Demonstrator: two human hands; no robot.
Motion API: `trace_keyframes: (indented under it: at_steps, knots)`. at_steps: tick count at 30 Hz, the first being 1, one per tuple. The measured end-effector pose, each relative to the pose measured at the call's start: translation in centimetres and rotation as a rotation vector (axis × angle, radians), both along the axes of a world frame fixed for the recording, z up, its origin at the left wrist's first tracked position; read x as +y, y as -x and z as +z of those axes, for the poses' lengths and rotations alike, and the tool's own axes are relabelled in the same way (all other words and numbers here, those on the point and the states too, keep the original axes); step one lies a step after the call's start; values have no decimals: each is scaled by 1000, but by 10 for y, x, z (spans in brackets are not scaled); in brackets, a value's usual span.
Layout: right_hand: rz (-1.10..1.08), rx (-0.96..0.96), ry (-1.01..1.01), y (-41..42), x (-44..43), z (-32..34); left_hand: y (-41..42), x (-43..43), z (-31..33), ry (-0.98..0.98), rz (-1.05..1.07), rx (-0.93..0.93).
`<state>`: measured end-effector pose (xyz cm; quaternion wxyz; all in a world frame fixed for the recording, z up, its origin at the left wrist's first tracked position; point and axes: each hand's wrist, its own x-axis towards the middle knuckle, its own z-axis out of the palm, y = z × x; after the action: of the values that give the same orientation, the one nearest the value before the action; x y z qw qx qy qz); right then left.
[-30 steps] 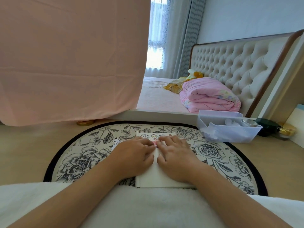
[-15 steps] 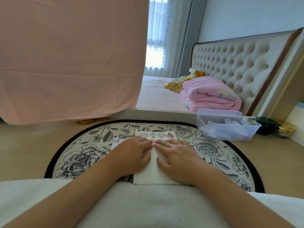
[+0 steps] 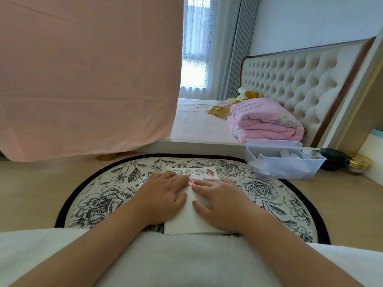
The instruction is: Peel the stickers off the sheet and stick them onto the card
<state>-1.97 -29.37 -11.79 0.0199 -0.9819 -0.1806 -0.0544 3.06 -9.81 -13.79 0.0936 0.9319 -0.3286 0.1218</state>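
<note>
A white card (image 3: 187,221) lies on the round floral mat (image 3: 97,204) in front of me. Along its far edge runs a row of several cartoon stickers (image 3: 198,172). My left hand (image 3: 163,195) and my right hand (image 3: 222,200) both rest flat on the card, palms down. Their fingertips meet on a small pink sticker (image 3: 190,181) lying on the card just below that row. The sticker sheet (image 3: 143,179), showing a white dog sticker, peeks out to the left of my left hand and is mostly hidden under it.
A clear plastic bin (image 3: 284,162) with crumpled plastic stands at the mat's right rear edge, with dark and gold jars (image 3: 358,162) beyond it. A bed (image 3: 199,129) and a hanging pink sheet (image 3: 87,79) lie behind. White towelling (image 3: 186,262) covers my lap.
Both hands have slid slightly toward me and flattened on the card, which uncovers the row of stickers at its far edge. The fingertips stay on the pink sticker.
</note>
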Motion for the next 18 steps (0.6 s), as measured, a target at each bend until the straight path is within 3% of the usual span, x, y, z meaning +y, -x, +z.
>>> trace_keyframes:
  at_steps: [12, 18]
  knots:
    - [-66, -54, -100, 1, 9, 12, -3, 27, 16, 273, 92, -20]
    - [-21, -74, -234, -18, 47, 25, -13, 78, 16, 199, 230, -17]
